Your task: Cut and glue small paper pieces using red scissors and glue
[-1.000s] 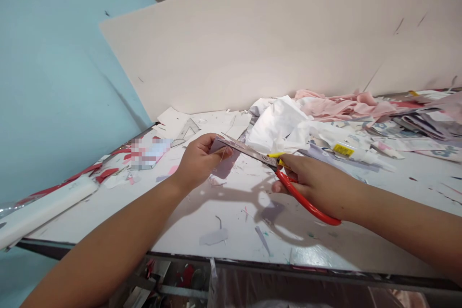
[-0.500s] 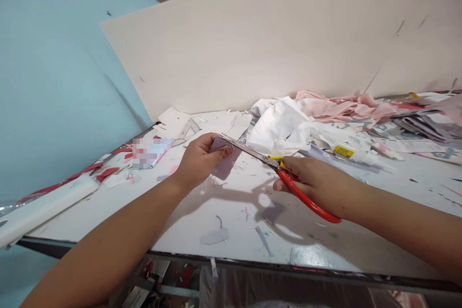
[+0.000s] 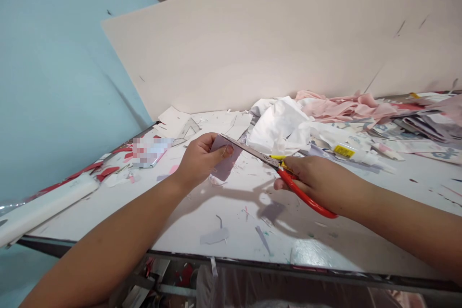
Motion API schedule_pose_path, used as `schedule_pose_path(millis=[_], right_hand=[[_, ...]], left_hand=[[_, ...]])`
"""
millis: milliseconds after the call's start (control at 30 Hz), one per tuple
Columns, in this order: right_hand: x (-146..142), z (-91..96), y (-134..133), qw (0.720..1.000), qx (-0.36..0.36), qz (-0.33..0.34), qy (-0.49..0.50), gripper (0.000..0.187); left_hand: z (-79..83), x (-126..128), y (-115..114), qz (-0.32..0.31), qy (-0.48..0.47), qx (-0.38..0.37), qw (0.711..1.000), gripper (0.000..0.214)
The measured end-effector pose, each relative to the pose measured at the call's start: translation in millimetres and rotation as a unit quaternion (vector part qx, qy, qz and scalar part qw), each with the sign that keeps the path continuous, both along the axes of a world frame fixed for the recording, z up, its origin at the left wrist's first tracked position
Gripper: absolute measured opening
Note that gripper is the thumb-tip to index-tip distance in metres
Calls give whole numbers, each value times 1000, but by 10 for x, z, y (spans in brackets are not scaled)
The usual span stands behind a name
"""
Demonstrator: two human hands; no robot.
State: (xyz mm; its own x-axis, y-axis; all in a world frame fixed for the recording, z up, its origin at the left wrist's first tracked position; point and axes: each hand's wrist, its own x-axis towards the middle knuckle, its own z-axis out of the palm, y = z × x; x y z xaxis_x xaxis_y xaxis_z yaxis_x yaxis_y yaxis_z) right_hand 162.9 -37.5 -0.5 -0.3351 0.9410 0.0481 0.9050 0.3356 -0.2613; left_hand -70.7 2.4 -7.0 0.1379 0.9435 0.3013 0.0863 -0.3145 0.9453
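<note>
Pinched between the thumb and fingers of my left hand (image 3: 202, 159) is a small greyish-purple piece (image 3: 226, 166), paper or fabric, held above the table. My right hand (image 3: 317, 178) is closed on a pair of scissors (image 3: 269, 158) with red handles and a bit of yellow near the pivot. The blades point left and lie along the upper edge of the purple piece, close to my left fingertips. How far the blades are apart I cannot tell. Under my hands, thin scraps and a grey-purple offcut (image 3: 215, 236) are scattered on the white table (image 3: 162, 221).
Behind, a crumpled white sheet (image 3: 277, 125) and pink fabric (image 3: 346, 106) are heaped against a white board (image 3: 252, 43). A white bottle with a yellow label (image 3: 344, 150) lies right. On the left are a set square (image 3: 189, 129), a phone-like object (image 3: 157, 149) and a long white bar (image 3: 50, 204).
The red scissor handle has risen slightly toward my right palm. My left hand and the purple piece stay almost in place.
</note>
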Motion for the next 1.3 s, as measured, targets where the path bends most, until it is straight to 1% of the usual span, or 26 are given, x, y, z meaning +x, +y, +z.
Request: schedule_pose_path(millis=[267,433,500,633,733,867,1100,1300], right_hand=[[-10,20,-8,1000,12,-8,-8,37],[-9,43,-39,997,-2,-6,71,37],[-1,27,-42,997,2,-14,82,38],[6,-25,-43,998,38,-8,53,40],[-13,-46,-54,999,24,7,46,38],[-54,-45,-73,999,8,5,38,41],[-42,-79,-73,1000,20,14,8,47],[-26,-83,-41,998,59,8,-26,49]], left_hand=[[6,8,-6,4,11,2,1000,25],[12,23,-17,12,2,-4,1000,26],[11,25,-16,9,-2,-11,1000,27],[12,27,-22,6,1,-16,1000,27],[12,41,-49,10,18,-19,1000,27],[6,83,-92,11,38,-28,999,26],[-2,108,-101,24,58,-30,998,28],[10,116,-106,7,48,-23,999,25]])
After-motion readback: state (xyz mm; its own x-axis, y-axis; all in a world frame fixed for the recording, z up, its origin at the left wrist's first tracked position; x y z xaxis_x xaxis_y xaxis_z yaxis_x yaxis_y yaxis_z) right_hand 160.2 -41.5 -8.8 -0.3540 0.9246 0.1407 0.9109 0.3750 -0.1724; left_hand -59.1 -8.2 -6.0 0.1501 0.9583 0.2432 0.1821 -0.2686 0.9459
